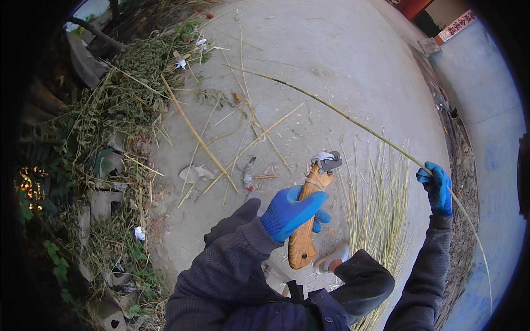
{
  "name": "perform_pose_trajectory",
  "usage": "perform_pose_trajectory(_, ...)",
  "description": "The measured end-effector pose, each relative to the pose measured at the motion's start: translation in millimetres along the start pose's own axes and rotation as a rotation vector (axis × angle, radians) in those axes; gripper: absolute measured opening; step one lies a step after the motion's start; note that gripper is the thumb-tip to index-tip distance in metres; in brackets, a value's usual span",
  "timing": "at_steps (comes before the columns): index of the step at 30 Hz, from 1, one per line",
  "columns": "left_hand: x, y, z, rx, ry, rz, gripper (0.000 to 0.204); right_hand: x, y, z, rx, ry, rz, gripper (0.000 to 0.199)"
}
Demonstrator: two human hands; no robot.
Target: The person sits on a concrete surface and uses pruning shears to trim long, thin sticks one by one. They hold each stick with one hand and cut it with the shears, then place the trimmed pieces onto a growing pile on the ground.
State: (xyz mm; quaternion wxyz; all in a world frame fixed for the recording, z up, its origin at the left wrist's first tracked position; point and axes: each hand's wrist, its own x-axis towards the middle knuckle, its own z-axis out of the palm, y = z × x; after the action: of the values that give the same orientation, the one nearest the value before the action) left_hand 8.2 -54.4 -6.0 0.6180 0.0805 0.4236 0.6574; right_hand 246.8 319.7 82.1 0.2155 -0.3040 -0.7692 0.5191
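In my left hand (291, 214), wearing a blue glove, is a wooden-handled tool (302, 243). Its flat, grained handle has a hole at the lower end, and a dark metal piece sits at the top with white wrapping and a tie below. My right hand (439, 190), also in a blue glove, is out to the right with its fingers closed around a long thin green stalk (337, 109). That stalk arcs from the upper middle down to the lower right, apart from the tool.
A bundle of pale green stalks (381, 215) lies on the concrete floor (342, 60) beside my leg. Loose stalks (199, 138) and scraps are scattered to the left, bordered by a heap of cut greenery (121, 105). A pale blue wall (480, 83) rises at right.
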Motion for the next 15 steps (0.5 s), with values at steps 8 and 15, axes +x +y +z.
perform_pose_trajectory(8,0,-5,0,0.024,-0.032,0.047,0.041,-78,-46,-37,-0.146,0.043,0.014,0.038)
perform_pose_trajectory(15,-4,-5,8,0.062,-0.001,0.027,0.043,-171,-55,-86,-0.075,0.198,-0.026,0.036)
